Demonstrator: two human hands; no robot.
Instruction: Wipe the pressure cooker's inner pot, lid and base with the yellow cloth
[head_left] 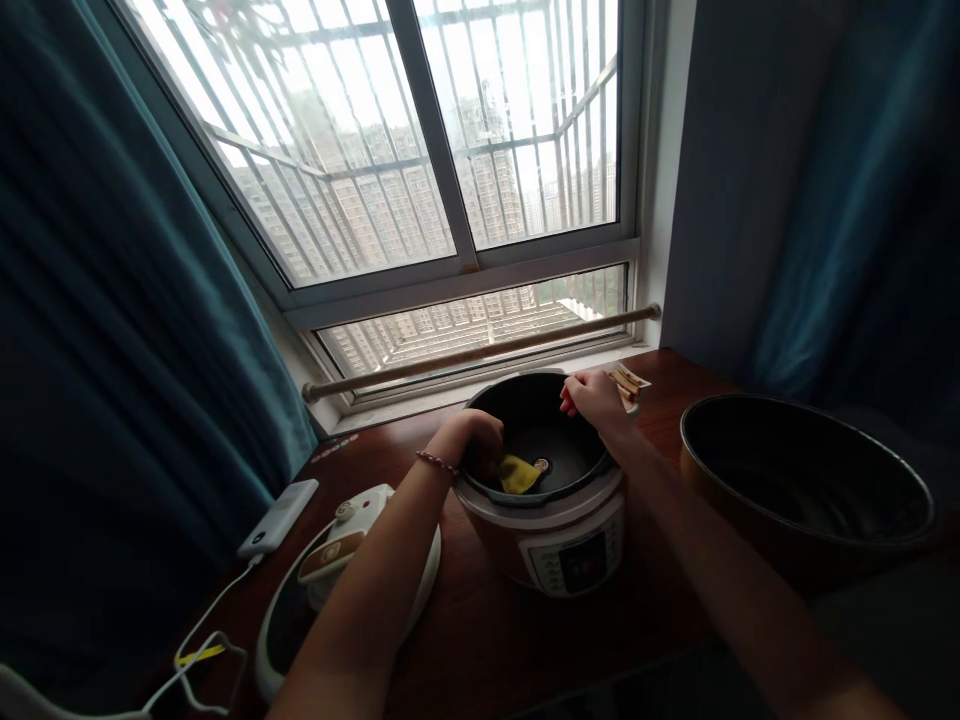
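Note:
A pressure cooker (pixel 540 530) with a button panel on its front stands on the wooden table, its top uncovered and its dark inside showing. My left hand (pixel 480 445) reaches down inside the near left wall, closed on a yellow cloth (pixel 519 474). Beside the cloth, a small round fitting (pixel 541 465) shows on the cooker's floor. Over the far right rim is my right hand (pixel 592 395), its fingers curled in; whether anything is in them I cannot make out.
The cooker's lid (pixel 345 560) lies at the left under my left forearm. A large dark inner pot (pixel 810 400) stands at the right. A white power bank (pixel 279 518) with a cable lies by the blue curtain (pixel 150 250). The window is behind.

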